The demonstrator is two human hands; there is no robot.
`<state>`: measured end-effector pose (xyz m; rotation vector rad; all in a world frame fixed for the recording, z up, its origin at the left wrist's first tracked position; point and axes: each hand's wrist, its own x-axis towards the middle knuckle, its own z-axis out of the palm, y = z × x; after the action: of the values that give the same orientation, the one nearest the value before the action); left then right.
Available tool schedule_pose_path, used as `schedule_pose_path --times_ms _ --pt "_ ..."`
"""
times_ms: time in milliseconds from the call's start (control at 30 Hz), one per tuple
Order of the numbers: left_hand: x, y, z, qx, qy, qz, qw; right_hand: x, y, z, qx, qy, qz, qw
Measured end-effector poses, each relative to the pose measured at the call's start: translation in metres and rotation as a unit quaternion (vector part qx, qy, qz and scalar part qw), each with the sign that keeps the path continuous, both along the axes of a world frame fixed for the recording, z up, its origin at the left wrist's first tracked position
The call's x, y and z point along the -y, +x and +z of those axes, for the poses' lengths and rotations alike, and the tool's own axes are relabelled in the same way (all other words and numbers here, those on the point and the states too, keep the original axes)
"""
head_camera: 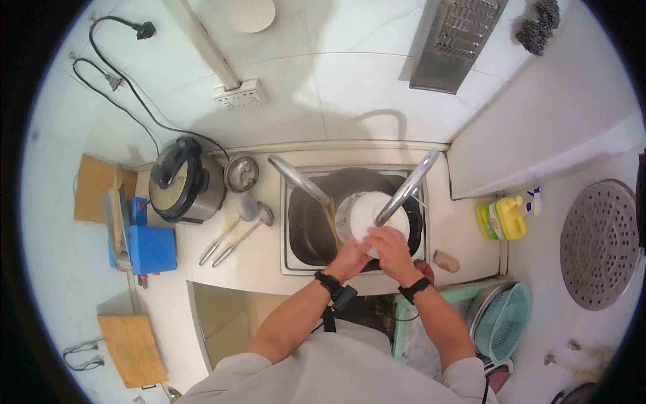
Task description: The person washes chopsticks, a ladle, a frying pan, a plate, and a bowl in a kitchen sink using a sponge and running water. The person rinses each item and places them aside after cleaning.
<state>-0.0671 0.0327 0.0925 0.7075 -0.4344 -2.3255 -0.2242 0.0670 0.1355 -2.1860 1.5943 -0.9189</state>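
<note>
Both my hands meet at the near edge of a white bowl or plate (367, 214) over the metal sink (285, 222). My left hand (350, 257) touches its lower left edge, fingers partly hidden. My right hand (392, 251) lies on its lower right edge, just under the spout of a chrome tap (409, 187). Beneath is a patterned dish (344, 214) within a large dark pan (353, 178). Chopsticks (333, 227) lean at its left. A second chrome pipe (299, 178) arches over the sink's left side.
On the left counter stand an electric pressure cooker (186, 182), a small metal bowl (241, 173), two ladles (242, 232) and a blue holder (153, 249). At right are a brown roll-like object (446, 261), a yellow detergent bottle (502, 218) and a green plastic basket (508, 323).
</note>
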Motion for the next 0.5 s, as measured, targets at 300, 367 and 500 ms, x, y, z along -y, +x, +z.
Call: schedule_pose_path --times_ms 300,367,500 --pt "0.012 0.017 -0.008 -0.062 0.083 0.042 0.994 0.011 -0.059 -0.065 0.452 0.242 -0.356 0.781" --pt "0.014 0.023 -0.016 -0.091 0.069 0.026 0.993 0.013 -0.061 -0.057 0.655 0.308 -0.255 0.642" --pt "0.017 0.024 -0.022 -0.099 0.098 0.002 0.99 0.002 -0.051 -0.018 0.69 0.337 -0.15 0.622"
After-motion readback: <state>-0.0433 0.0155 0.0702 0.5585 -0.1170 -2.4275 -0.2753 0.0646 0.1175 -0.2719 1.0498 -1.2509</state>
